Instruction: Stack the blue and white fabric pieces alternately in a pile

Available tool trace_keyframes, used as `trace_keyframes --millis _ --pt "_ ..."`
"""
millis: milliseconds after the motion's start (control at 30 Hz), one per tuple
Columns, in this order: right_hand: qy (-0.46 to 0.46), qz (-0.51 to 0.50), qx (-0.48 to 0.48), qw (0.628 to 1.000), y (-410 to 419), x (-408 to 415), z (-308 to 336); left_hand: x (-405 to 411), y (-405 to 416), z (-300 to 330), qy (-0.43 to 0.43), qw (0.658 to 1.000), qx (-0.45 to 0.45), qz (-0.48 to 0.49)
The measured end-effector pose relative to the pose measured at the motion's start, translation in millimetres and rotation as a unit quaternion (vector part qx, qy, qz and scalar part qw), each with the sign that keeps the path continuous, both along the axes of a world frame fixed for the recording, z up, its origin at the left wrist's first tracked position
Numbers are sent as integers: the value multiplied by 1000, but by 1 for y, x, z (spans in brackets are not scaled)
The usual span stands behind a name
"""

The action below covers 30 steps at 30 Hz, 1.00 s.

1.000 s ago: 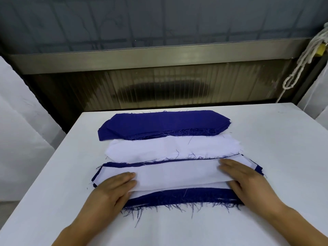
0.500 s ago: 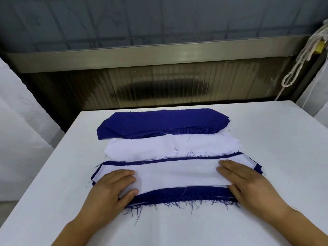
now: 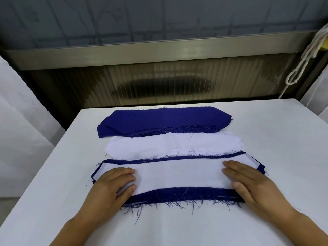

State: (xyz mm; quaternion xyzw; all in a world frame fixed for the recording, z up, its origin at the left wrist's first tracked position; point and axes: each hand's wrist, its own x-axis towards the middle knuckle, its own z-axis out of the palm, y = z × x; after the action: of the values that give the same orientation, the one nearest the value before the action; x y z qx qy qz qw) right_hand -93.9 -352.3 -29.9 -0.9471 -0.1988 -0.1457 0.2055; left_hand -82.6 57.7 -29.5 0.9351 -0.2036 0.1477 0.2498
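1. Three fabric groups are laid on the white bench [image 3: 266, 139], each with its long axis running from 9 to 3 o'clock.
2. The mixed pile [image 3: 177, 176] is seen nearest, topped by a white piece, with frayed blue edges shown at 6 and 12 o'clock.
3. The white stack [image 3: 170, 144] is placed just beyond it at 12 o'clock, and the blue stack [image 3: 163, 119] beyond that.
4. The pile's 9 o'clock end is pressed by the left hand [image 3: 110, 189], its 3 o'clock end by the right hand [image 3: 252, 183]; all fingers are held straight and close together, flat on the cloth.
5. The layers in each group cannot be counted; both forearms are cut off by the frame.
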Motion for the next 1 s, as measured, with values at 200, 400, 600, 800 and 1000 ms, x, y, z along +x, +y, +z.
trace_keyframes --millis 200,400,600,800,1000 --pt "-49 -24 -14 998 10 12 13 14 0 12 18 1000 4 -1" --pt "15 -104 -73 992 9 38 20 38 -6 14 41 995 30 85" --pt "48 -134 -68 988 10 72 30 63 -18 21 15 987 95 132" --pt "21 -95 8 995 45 131 28 116 -38 28 -74 988 42 128" --pt "34 -98 12 995 65 181 22 158 -37 14 19 986 119 114"
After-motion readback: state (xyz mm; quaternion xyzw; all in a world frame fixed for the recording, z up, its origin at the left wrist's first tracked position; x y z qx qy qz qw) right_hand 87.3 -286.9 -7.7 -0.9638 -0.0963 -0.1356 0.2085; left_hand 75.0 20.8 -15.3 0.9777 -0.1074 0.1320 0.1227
